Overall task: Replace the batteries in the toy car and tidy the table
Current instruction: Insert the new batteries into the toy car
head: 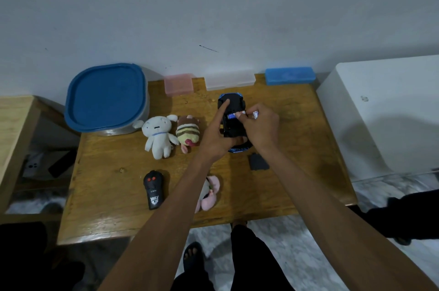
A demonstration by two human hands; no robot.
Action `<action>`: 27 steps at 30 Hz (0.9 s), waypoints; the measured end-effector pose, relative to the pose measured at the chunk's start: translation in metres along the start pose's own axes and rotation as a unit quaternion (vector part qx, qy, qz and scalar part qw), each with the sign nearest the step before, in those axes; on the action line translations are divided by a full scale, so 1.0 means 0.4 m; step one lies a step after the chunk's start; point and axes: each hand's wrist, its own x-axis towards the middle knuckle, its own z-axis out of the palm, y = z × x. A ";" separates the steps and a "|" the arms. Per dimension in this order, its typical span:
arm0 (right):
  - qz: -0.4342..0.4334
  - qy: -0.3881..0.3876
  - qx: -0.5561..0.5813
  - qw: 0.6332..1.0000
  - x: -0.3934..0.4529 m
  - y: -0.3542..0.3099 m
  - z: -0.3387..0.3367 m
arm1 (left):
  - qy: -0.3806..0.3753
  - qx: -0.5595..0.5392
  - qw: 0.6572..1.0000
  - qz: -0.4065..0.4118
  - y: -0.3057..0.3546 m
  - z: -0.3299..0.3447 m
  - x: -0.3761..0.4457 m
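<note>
One head-worn view looks steeply down, close over the table (114, 195).

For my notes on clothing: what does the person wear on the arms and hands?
Nothing shows on them. The left hand and right hand are bare, without gloves, rings or a watch, and both forearms are uncovered up to the frame edge, so no sleeve is visible.

We find print only on the black remote control (153, 191), lower left of the frame: a white shield-like emblem under a small line, too blurred to read.
</note>
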 end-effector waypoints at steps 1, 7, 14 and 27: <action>0.008 0.005 0.002 1.000 0.001 0.000 -0.001 | 0.001 -0.005 1.000 -0.002 0.000 0.001 -0.001; -0.021 0.012 -0.023 0.999 -0.002 -0.017 -0.008 | 0.004 -0.008 1.000 0.010 0.013 0.005 0.000; -0.067 -0.003 -0.062 0.996 0.006 -0.029 -0.011 | -0.004 0.009 1.000 0.029 0.028 -0.004 0.003; 0.281 -0.114 0.391 0.869 0.071 -0.060 -0.063 | -0.020 0.013 0.999 -0.024 -0.005 -0.020 0.002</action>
